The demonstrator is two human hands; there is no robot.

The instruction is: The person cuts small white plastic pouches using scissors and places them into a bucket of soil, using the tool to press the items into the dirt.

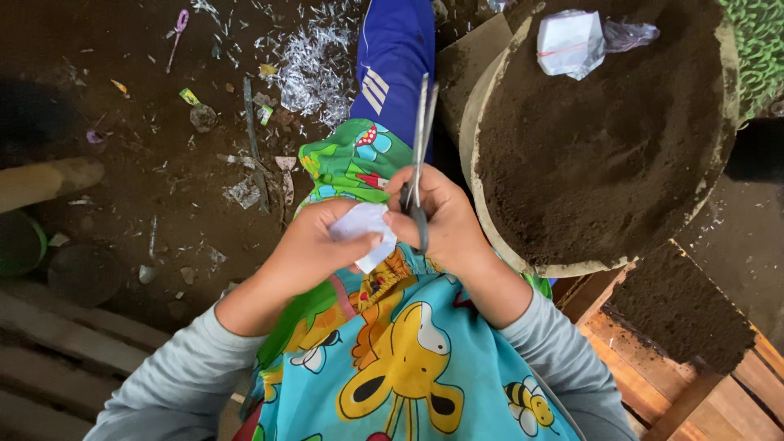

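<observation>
Head view shows the left hand (314, 245) pinching a small white paper piece (363, 231) over the lap, while the right hand (441, 216) grips scissors (419, 155), blades pointing away. Beside them sits a round basin of dark soil (604, 139); paper shreds (314, 65) litter the floor (122, 188).

Both forearms, sleeved in grey, angle inward over the lap, bringing the hands together. The left hand (314, 241) curls with thumb pressed across its fingertips; the right hand (441, 219), just beside it, is closed, knuckles up.
</observation>
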